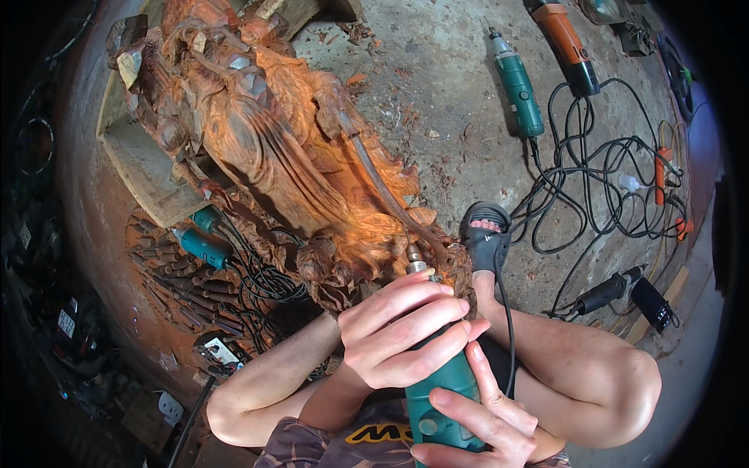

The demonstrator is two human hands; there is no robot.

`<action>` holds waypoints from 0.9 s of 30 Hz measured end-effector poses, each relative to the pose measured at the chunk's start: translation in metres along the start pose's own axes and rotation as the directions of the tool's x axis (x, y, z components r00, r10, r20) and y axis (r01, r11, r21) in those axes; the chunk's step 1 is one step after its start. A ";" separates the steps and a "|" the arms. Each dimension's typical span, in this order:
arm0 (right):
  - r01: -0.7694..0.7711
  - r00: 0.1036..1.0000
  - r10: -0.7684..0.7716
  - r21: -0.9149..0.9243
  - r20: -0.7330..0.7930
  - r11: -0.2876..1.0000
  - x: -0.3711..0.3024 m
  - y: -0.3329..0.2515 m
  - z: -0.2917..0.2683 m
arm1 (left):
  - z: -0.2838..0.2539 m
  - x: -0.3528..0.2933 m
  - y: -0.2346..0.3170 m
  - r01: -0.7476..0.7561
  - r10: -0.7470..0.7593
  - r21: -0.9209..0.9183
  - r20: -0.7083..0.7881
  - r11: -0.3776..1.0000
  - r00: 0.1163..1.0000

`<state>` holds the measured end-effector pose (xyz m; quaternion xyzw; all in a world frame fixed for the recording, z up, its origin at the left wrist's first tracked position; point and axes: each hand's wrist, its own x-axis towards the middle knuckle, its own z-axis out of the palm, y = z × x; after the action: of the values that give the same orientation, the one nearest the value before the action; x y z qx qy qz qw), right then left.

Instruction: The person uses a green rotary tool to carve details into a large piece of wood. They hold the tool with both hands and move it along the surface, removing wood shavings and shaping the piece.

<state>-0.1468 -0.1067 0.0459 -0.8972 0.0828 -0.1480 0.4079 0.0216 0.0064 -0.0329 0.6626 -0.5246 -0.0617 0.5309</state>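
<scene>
Both my hands are closed around a green rotary grinder (441, 390). My left hand (406, 331) wraps its front end near the metal collar, fingers over the top. Further back, my right hand (495, 417) grips the body, thumb and fingers on either side. The grinder's chuck (416, 261) points away from me at the lower end of a large reddish-brown wood carving (273, 148) with draped folds and a long staff-like piece. The thin bit reaches the wood there; whether it is touching or spinning I cannot tell.
Wooden supports (144, 168) prop the carving. On the left lie more green grinders (201, 248) and many carving chisels (191, 292). To the right are another green grinder (518, 90), an orange angle grinder (563, 43), tangled black cords (577, 179) and a black-handled tool (605, 292). Wood chips litter the concrete.
</scene>
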 end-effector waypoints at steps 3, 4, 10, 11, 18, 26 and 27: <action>-0.038 0.999 0.039 0.060 -0.021 0.997 -0.005 -0.003 0.000 | 0.001 -0.001 0.002 0.012 -0.012 -0.008 0.018 1.000 1.000; -0.045 0.999 0.047 0.083 -0.021 0.996 -0.007 -0.002 -0.002 | 0.001 -0.002 0.003 0.015 -0.015 -0.009 0.020 1.000 1.000; -0.102 0.993 0.115 0.250 -0.040 0.963 -0.024 -0.018 -0.040 | 0.030 0.013 0.030 -0.108 0.089 -0.197 -0.107 0.974 0.990; -0.125 0.990 0.141 0.302 -0.032 0.945 -0.027 -0.017 -0.052 | 0.040 0.021 0.042 -0.079 0.051 -0.219 -0.132 0.973 0.990; -0.388 0.885 0.458 0.681 0.086 0.621 0.014 -0.009 -0.120 | 0.069 0.066 0.052 0.016 -0.085 -0.178 -0.389 0.984 0.917; -0.430 0.885 0.446 0.596 0.131 0.678 0.054 0.025 -0.109 | 0.061 0.056 0.026 0.165 -0.185 -0.086 -0.382 0.983 0.906; -0.441 0.879 0.459 0.581 0.127 0.684 0.057 0.025 -0.108 | 0.060 0.056 0.024 0.168 -0.189 -0.089 -0.382 0.982 0.905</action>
<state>-0.1300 -0.2148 0.1059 -0.6731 0.2553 -0.0744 0.6901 -0.0076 -0.0719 -0.0137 0.6922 -0.3442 0.0083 0.6343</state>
